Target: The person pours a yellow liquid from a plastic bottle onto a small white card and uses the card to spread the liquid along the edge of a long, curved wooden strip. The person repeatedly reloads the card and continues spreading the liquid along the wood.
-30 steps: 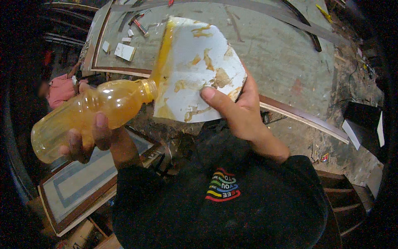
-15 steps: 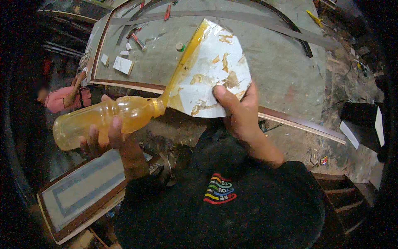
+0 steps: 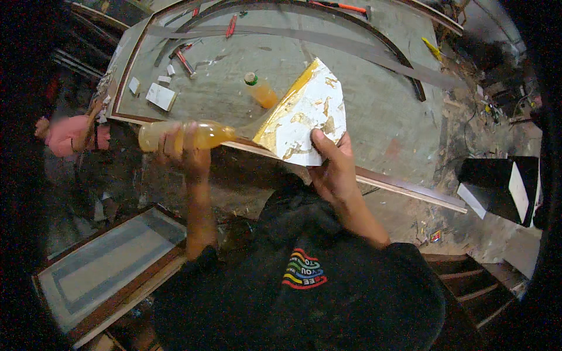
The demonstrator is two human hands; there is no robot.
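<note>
My left hand [image 3: 186,143] is wrapped round a clear plastic bottle [image 3: 213,134] of amber liquid, lying nearly level with its neck to the right. A blurred yellowish streak spans the short gap between the bottle's mouth and a white board piece [image 3: 304,131]. My right hand [image 3: 335,161] grips that piece by its lower right corner, thumb on its face. Brown and yellow patches mark the white face, and amber coats its long left edge. Just beyond the piece, a second bottle [image 3: 263,95] with a green cap and orange liquid is partly hidden.
The large greenish worktable [image 3: 386,123] carries a hammer [image 3: 186,63], small white blocks [image 3: 161,96], red pliers-like tool [image 3: 231,26] and a dark curved strip [image 3: 404,58]. A person in pink [image 3: 76,134] is at the left. A framed panel [image 3: 111,257] lies lower left.
My left hand has moved the bottle rightward and away from me, and it lies more level. The board piece has shifted slightly lower. More of the green-capped bottle shows now.
</note>
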